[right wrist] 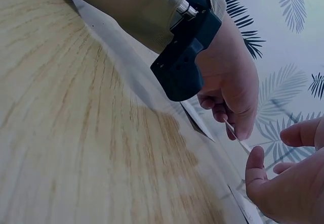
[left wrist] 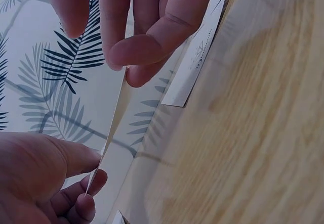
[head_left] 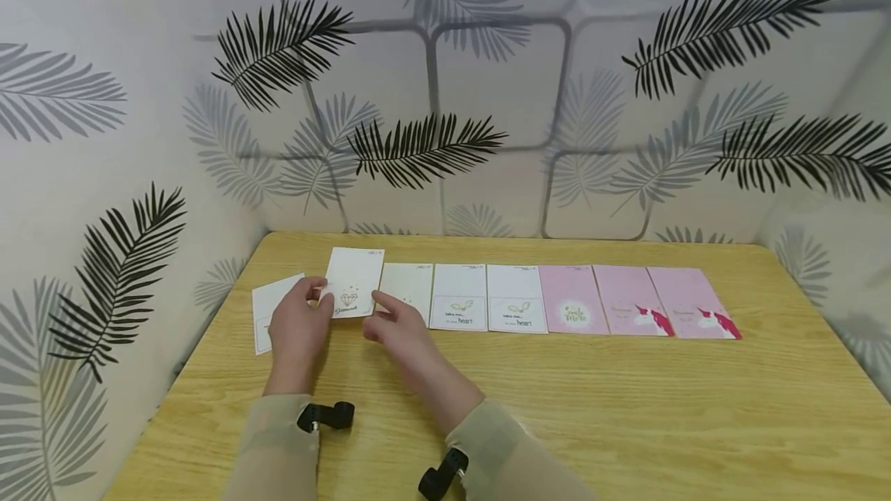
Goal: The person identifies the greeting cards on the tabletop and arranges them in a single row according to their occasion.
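Observation:
A white greeting card [head_left: 355, 273] with a gold diamond print is lifted off the table, tilted with its front towards me. My left hand [head_left: 301, 327] pinches its left edge between thumb and fingers. At the right edge, fingers of my right hand [head_left: 407, 339] touch the card, while the thumb stands apart in the right wrist view. Edge-on, the card [left wrist: 116, 115] shows as a thin strip in the left wrist view. Another white card [head_left: 264, 315] lies at the left, partly covered by my left hand. A cream card [head_left: 411, 284] lies behind my right hand.
Rightward along the wooden table [head_left: 592, 408] runs a row of cards: two white winged-heart cards [head_left: 459, 296] [head_left: 517, 298], a pink "smile more" card [head_left: 569, 284] and two pink unicorn cards [head_left: 626, 292] [head_left: 685, 292]. A leaf-patterned wall [head_left: 501, 199] stands behind the table.

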Demonstrator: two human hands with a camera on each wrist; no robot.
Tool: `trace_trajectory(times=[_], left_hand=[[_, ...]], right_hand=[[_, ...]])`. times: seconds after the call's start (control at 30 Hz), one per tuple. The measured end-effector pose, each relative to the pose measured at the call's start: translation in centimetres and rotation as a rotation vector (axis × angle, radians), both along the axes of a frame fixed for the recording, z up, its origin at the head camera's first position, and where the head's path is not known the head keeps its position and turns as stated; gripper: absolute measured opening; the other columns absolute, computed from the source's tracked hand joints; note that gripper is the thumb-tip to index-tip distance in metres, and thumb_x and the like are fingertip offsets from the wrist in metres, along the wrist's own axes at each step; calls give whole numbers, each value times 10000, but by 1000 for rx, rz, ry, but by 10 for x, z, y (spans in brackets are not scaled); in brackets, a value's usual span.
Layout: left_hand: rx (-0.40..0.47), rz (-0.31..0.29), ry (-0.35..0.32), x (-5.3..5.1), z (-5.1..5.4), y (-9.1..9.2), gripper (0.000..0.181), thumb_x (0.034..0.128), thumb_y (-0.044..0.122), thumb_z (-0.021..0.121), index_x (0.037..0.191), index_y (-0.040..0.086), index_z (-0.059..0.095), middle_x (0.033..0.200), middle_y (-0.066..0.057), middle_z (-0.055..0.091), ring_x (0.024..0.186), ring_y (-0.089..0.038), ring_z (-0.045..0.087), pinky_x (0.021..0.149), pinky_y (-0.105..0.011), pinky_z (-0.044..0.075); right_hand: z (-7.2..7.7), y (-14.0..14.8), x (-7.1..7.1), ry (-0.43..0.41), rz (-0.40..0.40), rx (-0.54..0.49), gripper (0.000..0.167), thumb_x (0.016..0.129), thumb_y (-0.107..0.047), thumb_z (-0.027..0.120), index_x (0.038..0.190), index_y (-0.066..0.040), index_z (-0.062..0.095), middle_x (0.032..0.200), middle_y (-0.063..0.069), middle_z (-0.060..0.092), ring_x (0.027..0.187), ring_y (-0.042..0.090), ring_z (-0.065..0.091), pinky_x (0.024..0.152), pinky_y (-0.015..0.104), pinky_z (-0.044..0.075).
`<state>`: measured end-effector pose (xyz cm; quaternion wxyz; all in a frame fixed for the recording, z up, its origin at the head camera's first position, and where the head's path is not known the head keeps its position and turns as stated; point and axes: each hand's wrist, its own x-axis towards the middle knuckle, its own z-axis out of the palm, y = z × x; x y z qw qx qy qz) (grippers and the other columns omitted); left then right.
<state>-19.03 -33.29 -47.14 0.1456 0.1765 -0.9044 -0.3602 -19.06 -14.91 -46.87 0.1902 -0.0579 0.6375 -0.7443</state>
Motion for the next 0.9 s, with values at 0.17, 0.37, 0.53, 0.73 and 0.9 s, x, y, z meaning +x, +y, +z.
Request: trace_trajectory(times=[0.17,0.37,0.53,0.73,0.9], left_hand=[[-9,16,-8,-2,-2,0,360,1083,176,638,1407,25,677,1296,-222,711,1198,-436,651,991,-615,479],[-16,27,-41,-3,-6,-2,362,1096,199,614,1407,25,675,1317,-220,703,1217,-435,647,1012,-618,475],[-33,2,-75,-2,-9,-3,390,1104,235,594,1424,28,679,1385,-245,694,1288,-450,640,1048,-624,479],[-69,-15,-95,0,-7,-1,408,1093,227,616,1424,0,685,1401,-274,685,1295,-482,637,1037,-636,492],[-107,-12,-90,1,-6,0,404,1076,209,628,1408,-11,698,1374,-269,701,1261,-488,655,1011,-636,505]], right_hand=[[-1,1,1,21,4,-2,696,909,-19,700,1593,-29,571,1508,196,612,1275,245,631,1065,404,548],[-1,1,1,22,39,42,688,922,-61,713,1598,-68,582,1575,182,589,1421,282,582,1117,428,516],[-2,1,1,21,55,46,705,921,-75,703,1613,-76,567,1616,168,556,1474,287,539,1129,424,500],[-4,2,2,24,73,18,680,957,-74,698,1622,-73,554,1623,207,532,1508,319,499,1154,453,488],[-6,3,2,29,86,0,662,989,-80,698,1631,-74,540,1645,228,501,1558,351,445,1166,480,483]])
